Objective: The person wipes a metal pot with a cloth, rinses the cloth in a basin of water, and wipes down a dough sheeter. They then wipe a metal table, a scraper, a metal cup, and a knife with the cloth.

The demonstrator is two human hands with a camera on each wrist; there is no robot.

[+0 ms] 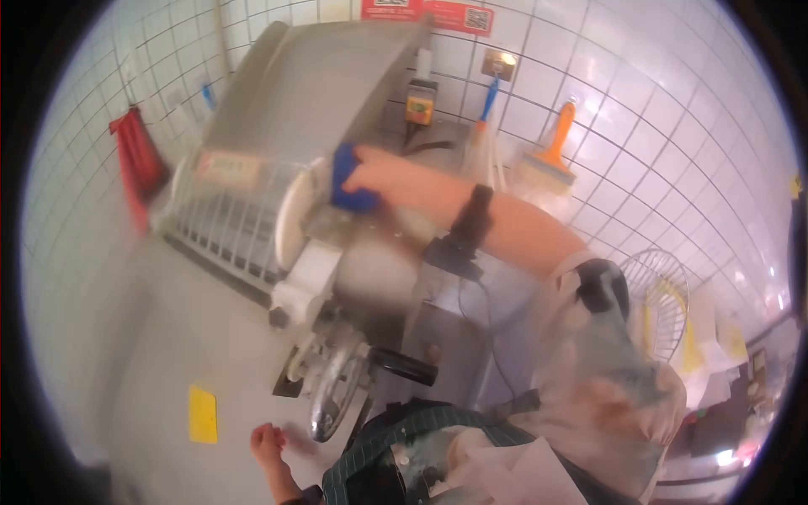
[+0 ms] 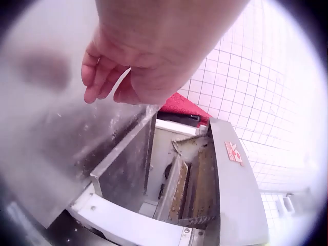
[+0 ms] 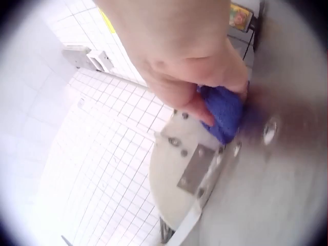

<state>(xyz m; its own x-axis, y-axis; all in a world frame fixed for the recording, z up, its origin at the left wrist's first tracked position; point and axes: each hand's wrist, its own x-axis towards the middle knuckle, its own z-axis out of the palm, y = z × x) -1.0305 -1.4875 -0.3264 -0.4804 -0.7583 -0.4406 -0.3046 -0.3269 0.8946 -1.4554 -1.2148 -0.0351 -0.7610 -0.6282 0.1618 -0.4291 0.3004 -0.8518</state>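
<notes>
A large steel machine [image 1: 324, 63] with a sloping cover fills the middle of the head view. My right hand [image 1: 367, 172] grips a bunched blue cloth [image 1: 356, 200] against its side, beside a round white end plate [image 1: 295, 217]. In the right wrist view, thumb and fingers pinch the cloth [image 3: 225, 113] close to the metal surface. My left hand [image 1: 269, 443] is low at the front, near a metal handwheel [image 1: 322, 414]. Its fingers hang loosely curled and hold nothing, as the left wrist view shows. Below the hand [image 2: 138, 66], the machine's open interior [image 2: 179, 189] is visible there.
A black crank handle [image 1: 404, 367] juts from the handwheel. On the grey surface lies a yellow card [image 1: 203, 414]. Brushes, including an orange-handled one [image 1: 559, 139], and a red cloth [image 1: 139, 160] hang on the tiled wall. To the right is a wire basket [image 1: 656, 295].
</notes>
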